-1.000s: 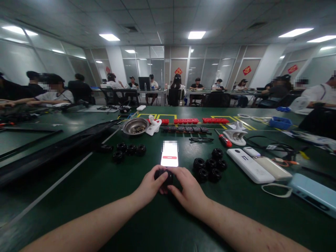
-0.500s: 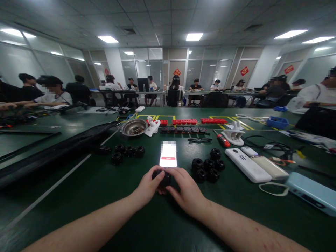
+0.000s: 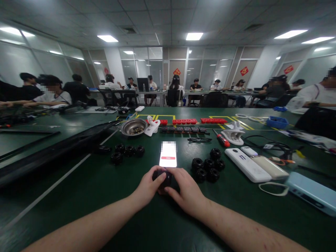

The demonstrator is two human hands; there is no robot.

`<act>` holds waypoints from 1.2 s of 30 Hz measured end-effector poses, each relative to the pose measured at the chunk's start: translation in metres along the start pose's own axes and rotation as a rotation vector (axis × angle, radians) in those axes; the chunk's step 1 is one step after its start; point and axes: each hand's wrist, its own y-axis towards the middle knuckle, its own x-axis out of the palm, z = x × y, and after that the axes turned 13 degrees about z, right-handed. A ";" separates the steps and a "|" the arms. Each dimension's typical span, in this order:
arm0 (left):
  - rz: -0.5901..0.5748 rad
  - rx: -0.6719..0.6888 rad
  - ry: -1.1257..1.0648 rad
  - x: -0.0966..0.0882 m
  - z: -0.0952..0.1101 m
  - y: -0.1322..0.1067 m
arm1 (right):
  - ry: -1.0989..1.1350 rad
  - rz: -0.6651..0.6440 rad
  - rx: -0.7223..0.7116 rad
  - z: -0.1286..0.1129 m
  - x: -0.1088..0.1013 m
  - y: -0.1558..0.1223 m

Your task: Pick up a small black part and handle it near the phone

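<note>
A round black part (image 3: 166,180) is held between my two hands, close to the table's near middle; fingers cover much of it. My left hand (image 3: 148,182) is closed round its left side, thumb over the top. From the other side my right hand (image 3: 186,187) grips it, thumb at the front and fingers behind. Just past the hands lies a phone (image 3: 168,160) with a bright screen. Several similar black round parts (image 3: 209,163) stand grouped to the right, and another group of black parts (image 3: 129,150) sits to the left.
Behind are a metal bowl (image 3: 133,127) of small pieces, white stands (image 3: 233,136), red trays (image 3: 184,121), a black strip of parts (image 3: 183,130) and a screwdriver (image 3: 222,139). Power banks (image 3: 246,166) lie right; a long black bag-like object (image 3: 60,148) stretches left. People sit at tables beyond.
The black part has turned or shifted very slightly between my hands. Both hands keep their hold in nearly the same place, and the table's things stay put.
</note>
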 end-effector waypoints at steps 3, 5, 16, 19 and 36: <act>-0.022 0.023 -0.031 -0.001 -0.001 -0.002 | -0.019 -0.026 0.058 0.001 0.000 0.000; -0.045 0.018 -0.040 -0.001 -0.001 -0.002 | -0.032 -0.044 0.080 0.003 -0.001 0.000; -0.026 0.028 -0.026 -0.001 0.000 -0.002 | -0.001 0.003 -0.040 -0.004 -0.002 0.000; -0.038 0.022 -0.021 -0.001 0.002 -0.004 | 0.025 0.014 -0.006 -0.001 -0.003 0.001; -0.040 0.007 -0.045 -0.001 0.000 -0.002 | -0.046 0.073 0.054 0.004 0.000 -0.001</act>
